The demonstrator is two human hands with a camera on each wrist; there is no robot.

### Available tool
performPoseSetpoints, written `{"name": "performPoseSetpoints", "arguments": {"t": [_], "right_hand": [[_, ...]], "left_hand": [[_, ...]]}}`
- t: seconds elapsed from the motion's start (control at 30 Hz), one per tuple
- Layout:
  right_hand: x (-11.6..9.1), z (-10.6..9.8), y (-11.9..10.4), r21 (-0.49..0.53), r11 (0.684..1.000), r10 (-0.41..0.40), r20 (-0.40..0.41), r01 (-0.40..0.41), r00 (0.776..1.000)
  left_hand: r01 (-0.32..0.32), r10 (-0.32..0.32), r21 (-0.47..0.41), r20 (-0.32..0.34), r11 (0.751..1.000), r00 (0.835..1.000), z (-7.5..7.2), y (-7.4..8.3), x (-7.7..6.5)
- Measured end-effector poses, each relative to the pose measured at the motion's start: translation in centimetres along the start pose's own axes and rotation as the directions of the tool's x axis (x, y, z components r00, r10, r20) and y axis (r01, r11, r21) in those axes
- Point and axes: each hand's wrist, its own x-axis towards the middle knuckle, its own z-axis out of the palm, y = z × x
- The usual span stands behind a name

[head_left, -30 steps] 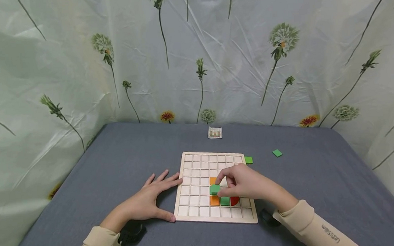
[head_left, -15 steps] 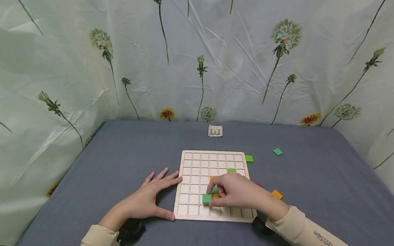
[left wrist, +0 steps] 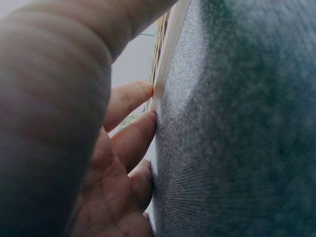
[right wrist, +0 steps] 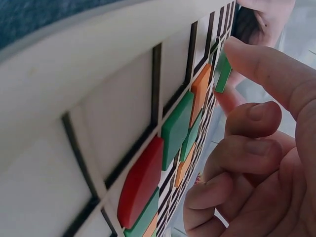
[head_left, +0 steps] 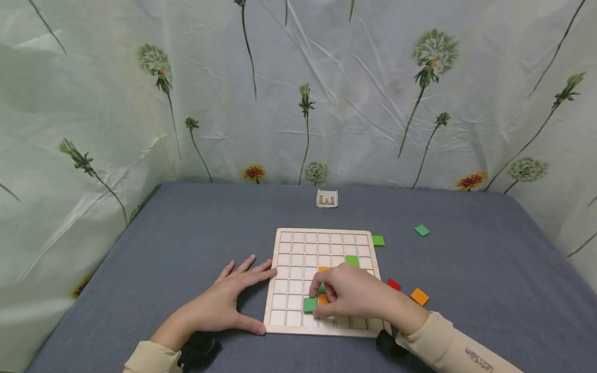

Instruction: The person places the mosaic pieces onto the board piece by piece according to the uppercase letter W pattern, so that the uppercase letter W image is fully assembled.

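Note:
A wooden grid board point(head_left: 295, 248) lies on the table. My right hand point(head_left: 355, 291) is over its lower middle, pinching a green tile point(head_left: 310, 305) between thumb and index finger, left of an orange tile point(head_left: 323, 300). In the right wrist view, that held tile point(right wrist: 223, 75) is tilted at the grid beyond the orange tile point(right wrist: 200, 88). Nearer the camera sit another green tile point(right wrist: 177, 128) and a red rounded piece point(right wrist: 142, 183), both hidden under the hand from above. My left hand point(head_left: 218, 305) is spread, fingertips and thumb at the board's left edge.
A small pattern card point(head_left: 327, 198) lies behind the board. A light green tile point(head_left: 378, 240) is by the board's right edge, with a green tile point(head_left: 422, 230) farther right. Red point(head_left: 394, 284) and orange point(head_left: 419, 296) pieces lie beside my right forearm. Patterned cloth point(head_left: 291, 83) hangs behind.
My right hand has moved left and toward the front edge, bringing the green tile from above the orange tile to the grid at its left. My left hand stays in place.

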Motion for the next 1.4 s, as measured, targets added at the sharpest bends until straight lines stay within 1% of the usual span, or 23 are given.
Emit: {"name": "performPoseSetpoints", "arguments": {"t": [0.17, 0.37, 0.6, 1.2, 1.4], "right_hand": [[0.09, 0.03, -0.04, -0.017, 1.0, -0.007, 0.0, 0.007, 1.0], [0.14, 0.18, -0.09, -0.031, 0.999, 0.009, -0.002, -0.009, 1.0], [0.19, 0.22, -0.18, -0.047, 0.998, 0.029, -0.025, -0.03, 0.999], [0.29, 0.34, -0.03, -0.054, 0.997, 0.052, -0.035, -0.054, 0.998], [0.24, 0.28, -0.05, -0.055, 0.997, 0.045, -0.034, -0.046, 0.998]], "left_hand": [[0.001, -0.001, -0.003, 0.001, 1.0, 1.0, -0.04, 0.08, 0.0], [0.0, 0.0, 0.001, 0.002, 1.0, 1.0, -0.05, -0.01, 0.05], [0.001, -0.001, 0.001, 0.001, 1.0, 1.0, -0.01, -0.09, 0.11], [0.009, -0.009, 0.007, 0.003, 1.0, 1.0, -0.05, 0.0, 0.11], [0.014, -0.014, 0.006, 0.002, 1.0, 1.0, -0.07, 0.04, 0.1]]}}
